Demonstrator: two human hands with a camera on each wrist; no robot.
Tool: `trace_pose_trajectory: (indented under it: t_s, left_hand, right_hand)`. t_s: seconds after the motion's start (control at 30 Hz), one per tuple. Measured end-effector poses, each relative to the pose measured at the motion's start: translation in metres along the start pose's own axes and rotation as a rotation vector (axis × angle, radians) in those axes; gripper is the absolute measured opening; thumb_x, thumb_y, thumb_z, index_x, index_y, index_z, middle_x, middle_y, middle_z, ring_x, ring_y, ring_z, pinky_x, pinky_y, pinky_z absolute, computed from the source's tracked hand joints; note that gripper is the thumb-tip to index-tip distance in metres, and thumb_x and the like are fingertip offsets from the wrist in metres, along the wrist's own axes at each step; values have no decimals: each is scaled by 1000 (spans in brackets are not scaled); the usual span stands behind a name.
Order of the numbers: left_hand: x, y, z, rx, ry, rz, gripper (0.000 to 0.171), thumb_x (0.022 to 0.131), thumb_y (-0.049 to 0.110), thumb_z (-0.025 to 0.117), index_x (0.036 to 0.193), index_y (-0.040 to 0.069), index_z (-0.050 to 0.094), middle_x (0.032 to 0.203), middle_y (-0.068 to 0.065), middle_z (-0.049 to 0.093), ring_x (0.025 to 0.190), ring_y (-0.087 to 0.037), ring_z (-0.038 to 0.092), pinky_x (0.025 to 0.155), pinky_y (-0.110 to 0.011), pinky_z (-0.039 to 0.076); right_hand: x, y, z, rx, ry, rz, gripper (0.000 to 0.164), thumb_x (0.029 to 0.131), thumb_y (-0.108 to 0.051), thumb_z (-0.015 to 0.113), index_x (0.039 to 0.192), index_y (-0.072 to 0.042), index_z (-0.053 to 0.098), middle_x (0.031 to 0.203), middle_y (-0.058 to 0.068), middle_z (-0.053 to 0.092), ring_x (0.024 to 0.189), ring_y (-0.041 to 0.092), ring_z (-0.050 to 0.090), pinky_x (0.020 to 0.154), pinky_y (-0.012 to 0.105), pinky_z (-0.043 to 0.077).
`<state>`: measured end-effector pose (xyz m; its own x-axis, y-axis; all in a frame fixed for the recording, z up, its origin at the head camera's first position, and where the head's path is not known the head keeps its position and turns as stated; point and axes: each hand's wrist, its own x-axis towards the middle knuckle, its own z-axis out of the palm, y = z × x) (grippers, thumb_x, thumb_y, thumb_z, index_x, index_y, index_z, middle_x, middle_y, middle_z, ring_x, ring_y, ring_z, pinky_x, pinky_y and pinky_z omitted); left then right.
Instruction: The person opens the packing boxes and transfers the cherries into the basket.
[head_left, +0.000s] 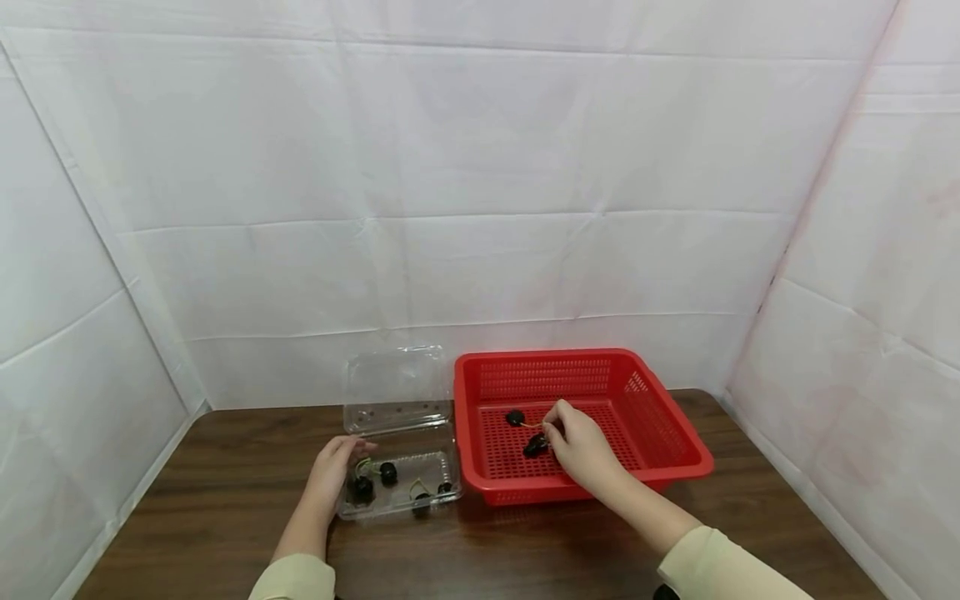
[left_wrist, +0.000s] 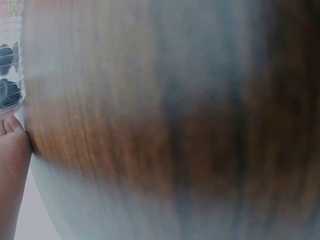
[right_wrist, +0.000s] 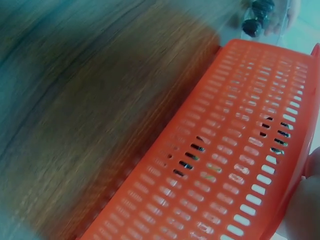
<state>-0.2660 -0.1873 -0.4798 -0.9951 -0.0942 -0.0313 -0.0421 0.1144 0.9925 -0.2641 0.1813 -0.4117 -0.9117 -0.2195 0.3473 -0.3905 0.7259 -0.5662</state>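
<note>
My right hand (head_left: 581, 446) is over the red basket (head_left: 675, 421), its thumb and fingers pinching the thin stem of a pair of dark cherries (head_left: 515, 417). One cherry lies toward the back on the basket floor; another dark cherry (head_left: 535, 446) is just beside the fingertips. My left hand (head_left: 333, 471) rests at the left side of a clear plastic clamshell box (head_left: 393, 500), fingers reaching over its rim. Inside the box are several dark cherries (head_left: 387, 473) with green stems. In the right wrist view, the basket's slotted wall (right_wrist: 235, 135) covers most of the cherries.
The clamshell's clear lid (head_left: 397, 387) stands raised behind its tray, near the white sheet wall (head_left: 480, 275). Both containers stand side by side on a dark wooden table (head_left: 420, 558). White sheeting (head_left: 885, 300) also borders the right side.
</note>
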Motion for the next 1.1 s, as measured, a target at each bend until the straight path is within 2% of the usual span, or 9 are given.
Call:
trace_pose_trajectory:
  t_s: [0.2,0.37,0.57,1.1]
  left_hand:
    - [0,0,2,-15,7,17,39,108,24,34,125,-9,48,120,-22,62,123,-40,47,107,-54,30]
    - [0,0,3,-22,9,22,38,108,21,34,125,-9,48,119,-22,62,122,-39,47,107,-52,31]
    - [0,0,2,-21,15,15,38,108,22,34,125,-8,48,120,-23,62,121,-39,48,107,-52,31]
    - [0,0,1,-11,18,13,37,108,22,34,124,-8,49,118,-21,63,121,-40,48,106,-55,30]
  right_hand:
    - [0,7,-4,-21,-4,1,6,97,-5,60,95,-9,57,83,-1,61,67,8,54,54,28,44]
    - [-2,13,-9,-42,-8,-13,5,96,-4,59,96,-8,57,82,3,61,66,9,54,55,28,45]
    - [-1,22,-16,-82,0,-23,5,95,-3,61,97,-6,57,78,-2,57,63,9,51,57,28,47]
    - [0,38,-29,-152,-19,-6,7,94,-4,63,95,-8,57,80,0,60,66,11,52,61,30,49]
